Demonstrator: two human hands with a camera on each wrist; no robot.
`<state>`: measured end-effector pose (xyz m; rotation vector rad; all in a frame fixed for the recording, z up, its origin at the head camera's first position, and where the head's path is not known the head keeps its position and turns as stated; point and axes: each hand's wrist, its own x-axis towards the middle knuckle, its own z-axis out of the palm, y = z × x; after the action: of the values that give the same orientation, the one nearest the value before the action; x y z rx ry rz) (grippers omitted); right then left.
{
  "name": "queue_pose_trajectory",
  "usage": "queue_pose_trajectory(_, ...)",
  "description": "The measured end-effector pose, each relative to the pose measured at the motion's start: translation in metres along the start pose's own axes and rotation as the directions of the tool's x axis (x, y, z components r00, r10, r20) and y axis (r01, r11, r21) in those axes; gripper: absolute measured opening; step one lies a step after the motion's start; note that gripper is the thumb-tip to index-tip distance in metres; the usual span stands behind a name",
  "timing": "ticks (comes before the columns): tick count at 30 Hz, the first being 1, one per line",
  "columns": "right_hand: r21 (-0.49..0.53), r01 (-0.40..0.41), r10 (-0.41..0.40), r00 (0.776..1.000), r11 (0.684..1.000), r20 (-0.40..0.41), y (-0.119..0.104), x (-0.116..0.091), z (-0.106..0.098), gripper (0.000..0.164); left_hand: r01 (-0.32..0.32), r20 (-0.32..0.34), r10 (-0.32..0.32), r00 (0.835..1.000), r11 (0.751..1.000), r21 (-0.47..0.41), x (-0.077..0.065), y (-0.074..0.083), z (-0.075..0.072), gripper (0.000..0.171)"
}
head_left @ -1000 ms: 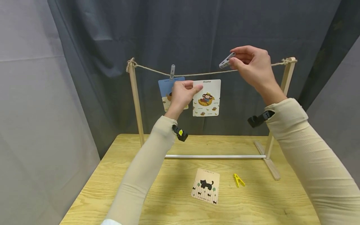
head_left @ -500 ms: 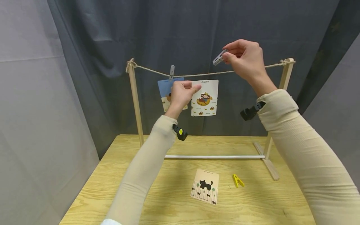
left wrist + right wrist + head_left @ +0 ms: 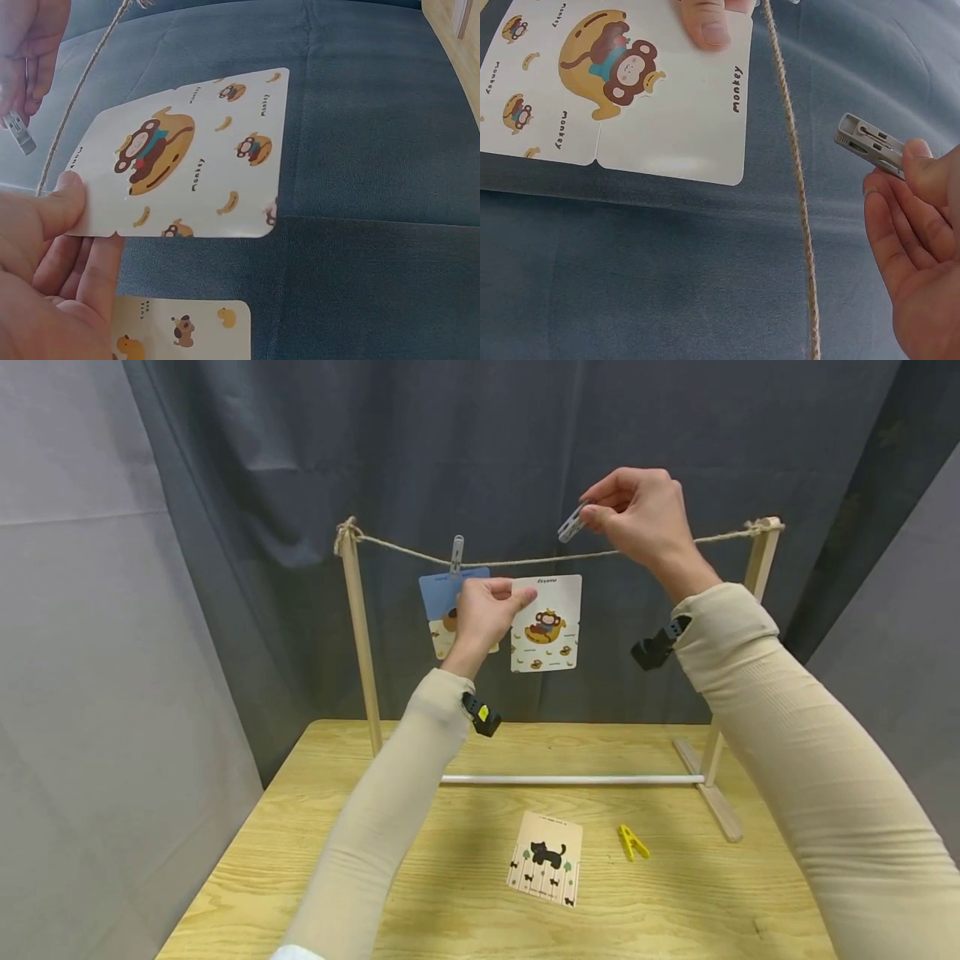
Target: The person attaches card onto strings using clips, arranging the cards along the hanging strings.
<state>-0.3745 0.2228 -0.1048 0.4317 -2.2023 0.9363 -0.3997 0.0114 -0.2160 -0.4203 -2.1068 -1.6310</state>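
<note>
My left hand pinches the left edge of a white monkey card between thumb and fingers, just below the rope. In the right wrist view, the card's top edge lies beside the rope, apart from it. My right hand holds a grey clothespin by one end, above the rope and up to the right of the card. The pin's free end points down and left, clear of both card and rope. A blue-topped card, partly behind my left hand, hangs from another grey clothespin.
Wooden posts on each side hold the rope, with a white bar low between them. On the wooden table lie a black cat card and a yellow clothespin. A dark curtain hangs behind.
My right hand has moved left with the grey clothespin, nearer to the monkey card and the rope. My left hand keeps its hold on the card, almost still.
</note>
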Motion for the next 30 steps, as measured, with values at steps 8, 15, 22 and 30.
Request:
queue_pose_trajectory(8,-0.025,0.011,-0.010,0.999,1.000,0.041,-0.002,0.003,0.007,0.022,-0.012,-0.004,0.012,1.000,1.000,-0.014,0.002,-0.001,-0.002,0.042)
queue_pose_trajectory(15,-0.018,0.014,-0.013,0.997,1.000,0.076,-0.006,0.003,0.010,0.020,-0.015,-0.005,0.015,1.000,1.000,-0.010,0.002,-0.001,-0.003,0.044)
queue_pose_trajectory(22,-0.032,0.017,-0.014,0.996,0.999,0.086,-0.005,0.002,0.014,0.016,-0.011,-0.002,0.011,1.000,1.000,-0.013,0.001,-0.005,-0.002,0.041)
queue_pose_trajectory(30,-0.024,0.007,-0.005,0.995,1.000,0.095,-0.006,0.003,0.016,0.015,-0.005,-0.012,0.005,1.000,1.000,-0.027,0.003,-0.007,0.000,0.042)
